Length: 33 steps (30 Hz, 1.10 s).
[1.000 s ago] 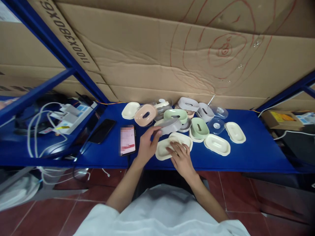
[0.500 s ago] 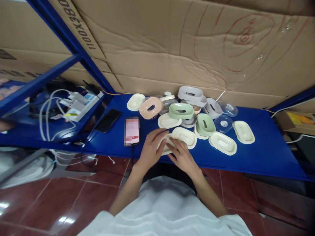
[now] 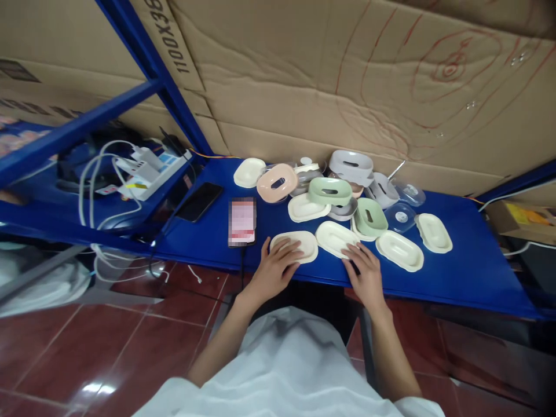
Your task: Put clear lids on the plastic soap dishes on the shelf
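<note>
In the lower middle of the frame, the left hand [image 3: 274, 272] lies with fingers loosely spread across a smooth cream oval dish [image 3: 306, 244], hiding part of its shallow hollow. The right hand [image 3: 367, 277], its fingers slightly curved and thumb apart, rests at the lower right edge of a cream tray [image 3: 335, 236], a rounded oblong with a sunken centre; how firmly it touches, I cannot tell.

Just above centre, 2 glossy pale green dishes [image 3: 330, 200], each with a long slot, sit close together. To their left is a slotted peach dish [image 3: 267, 184]; slotted grey dishes [image 3: 351, 175] stand behind. Rightward lie clear plastic covers [image 3: 410, 194] and 2 wavy-rimmed cream trays [image 3: 434, 233]. All are on the blue tabletop [image 3: 469, 260]; creased brown cardboard [image 3: 269, 75] fills the upper frame.
</note>
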Available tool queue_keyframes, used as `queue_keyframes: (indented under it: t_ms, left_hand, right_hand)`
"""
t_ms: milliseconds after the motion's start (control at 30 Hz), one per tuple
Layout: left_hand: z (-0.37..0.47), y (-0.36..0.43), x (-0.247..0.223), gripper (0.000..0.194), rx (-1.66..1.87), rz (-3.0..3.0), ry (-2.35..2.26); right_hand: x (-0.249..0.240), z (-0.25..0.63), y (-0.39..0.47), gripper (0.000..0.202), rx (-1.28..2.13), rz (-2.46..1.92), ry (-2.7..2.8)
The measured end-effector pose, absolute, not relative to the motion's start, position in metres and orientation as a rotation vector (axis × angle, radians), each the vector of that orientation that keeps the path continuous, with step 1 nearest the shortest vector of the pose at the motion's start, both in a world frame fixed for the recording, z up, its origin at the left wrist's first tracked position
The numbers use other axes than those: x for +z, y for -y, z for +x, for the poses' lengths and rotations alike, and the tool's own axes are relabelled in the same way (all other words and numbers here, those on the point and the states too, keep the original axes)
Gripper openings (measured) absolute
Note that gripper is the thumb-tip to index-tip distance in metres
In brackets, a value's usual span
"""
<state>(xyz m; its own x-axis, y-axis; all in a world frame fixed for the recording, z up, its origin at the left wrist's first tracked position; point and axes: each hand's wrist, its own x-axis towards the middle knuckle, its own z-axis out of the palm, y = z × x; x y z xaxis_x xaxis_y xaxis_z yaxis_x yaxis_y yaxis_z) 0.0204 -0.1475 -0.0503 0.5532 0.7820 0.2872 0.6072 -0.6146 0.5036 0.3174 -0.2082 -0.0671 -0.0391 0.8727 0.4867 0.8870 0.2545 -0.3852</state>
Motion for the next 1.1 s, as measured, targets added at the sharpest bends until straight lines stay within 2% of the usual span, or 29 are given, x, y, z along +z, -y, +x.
queue_keyframes:
  t_ms: [233,467,600,700,800,933,1100]
  left_hand:
    - [0.023,0.154,-0.051,0.043,0.724,2.358,-1.001]
    - [0.035,0.157,-0.069,0.035,1.015,2.433,-1.404]
    - [0.044,0.161,-0.068,0.041,1.139,2.535,-1.415]
    - [0.057,0.162,-0.058,0.043,1.052,2.668,-1.256]
    - [0.072,0.158,-0.050,0.040,0.910,2.747,-1.120]
    - [0.078,0.157,-0.048,0.025,0.842,2.774,-0.918]
    - [0.058,0.168,-0.052,0.033,0.933,2.711,-0.774]
  right_hand:
    - [-0.067,0.312,0.208,0.028,0.026,-1.571,1.804]
    - [-0.063,0.314,0.212,0.029,0.033,-1.535,1.913]
    - [-0.054,0.339,0.198,0.045,-0.148,-1.638,1.795]
    - [-0.048,0.363,0.170,0.057,-0.321,-1.776,1.683]
    - [-0.045,0.375,0.148,0.047,-0.286,-1.840,1.704]
    - [-0.040,0.371,0.166,0.030,-0.273,-1.658,1.691]
    - [-0.036,0.350,0.230,0.026,-0.167,-1.451,1.716]
